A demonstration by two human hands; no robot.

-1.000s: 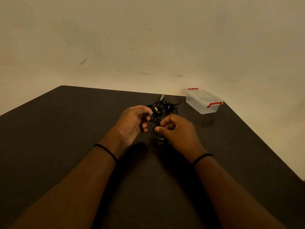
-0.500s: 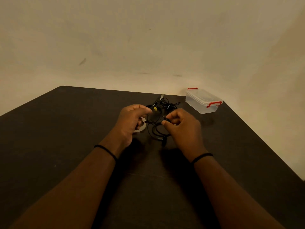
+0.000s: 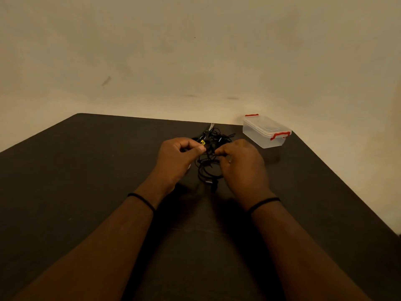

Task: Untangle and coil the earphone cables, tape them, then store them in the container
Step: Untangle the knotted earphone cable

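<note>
Fingers of both hands pinch the earphone cables.
Left hand anchors; right hand should ease strands loose gently, never yanking knots tighter.

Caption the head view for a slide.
Both hands, left and right, pinch tangled black earphone cables above a dark table; lidded container waits nearby.

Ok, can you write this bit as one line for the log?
step: untangling | left hand: pinches tangled black earphone cables | right hand: pinches cables | clear plastic container with red clips: lid on
</note>
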